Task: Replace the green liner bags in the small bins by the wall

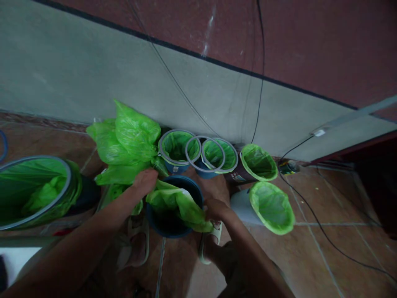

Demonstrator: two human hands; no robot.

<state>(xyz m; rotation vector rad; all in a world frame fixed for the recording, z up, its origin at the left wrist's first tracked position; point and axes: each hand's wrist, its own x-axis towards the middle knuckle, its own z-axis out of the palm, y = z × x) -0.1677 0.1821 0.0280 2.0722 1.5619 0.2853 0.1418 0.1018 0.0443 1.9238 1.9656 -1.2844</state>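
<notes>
Green liner (173,203) crosses the blue bin (151,218) from far-left to near-right rim, its edges gripped by the fingers of the left hand (147,181) and right hand (216,210), where even, gentle spreading should limit bunching.

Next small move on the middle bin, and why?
I'd ease the green bag open and lower it into the dark blue bin, edge out over the rim. The left hand and right hand seem to hold it at opposite sides, but it lies bunched across the opening, with dark interior showing. The white bin alongside has its liner spread open.
</notes>
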